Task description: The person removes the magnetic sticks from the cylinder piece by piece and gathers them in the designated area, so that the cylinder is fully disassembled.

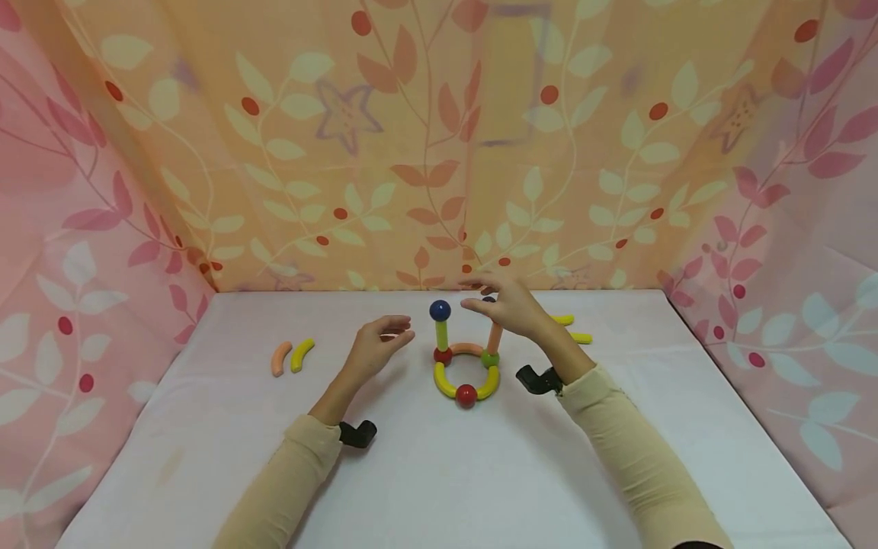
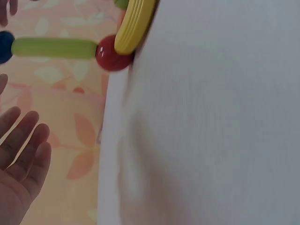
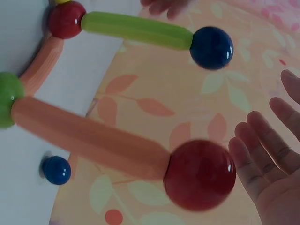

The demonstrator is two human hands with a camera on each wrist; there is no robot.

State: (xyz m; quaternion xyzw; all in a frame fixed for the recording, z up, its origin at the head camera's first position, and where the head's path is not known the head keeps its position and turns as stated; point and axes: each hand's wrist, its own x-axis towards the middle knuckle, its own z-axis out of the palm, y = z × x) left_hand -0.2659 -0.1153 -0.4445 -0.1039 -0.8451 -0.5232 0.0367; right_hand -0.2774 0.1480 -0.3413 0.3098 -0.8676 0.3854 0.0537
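Note:
A ring of curved sticks and balls lies on the table, with two straight sticks standing up from it. The green stick [image 1: 442, 335] rises from a red ball [image 1: 443, 356] and carries a blue ball [image 1: 440, 310]. An orange stick [image 3: 93, 138] rises from a green ball [image 1: 490, 358] and is topped by a red ball [image 3: 199, 175], which my right hand hides in the head view. My right hand [image 1: 511, 305] is beside that top ball, fingers spread and holding nothing. My left hand [image 1: 375, 347] hovers left of the green stick, its fingers loose and empty.
A curved orange stick [image 1: 280, 358] and a curved yellow stick [image 1: 302, 355] lie at the left. Two yellow-green sticks [image 1: 580, 338] lie behind my right wrist. A loose blue ball [image 3: 56, 170] sits on the table behind the ring. Patterned curtains [image 1: 425, 152] border the table.

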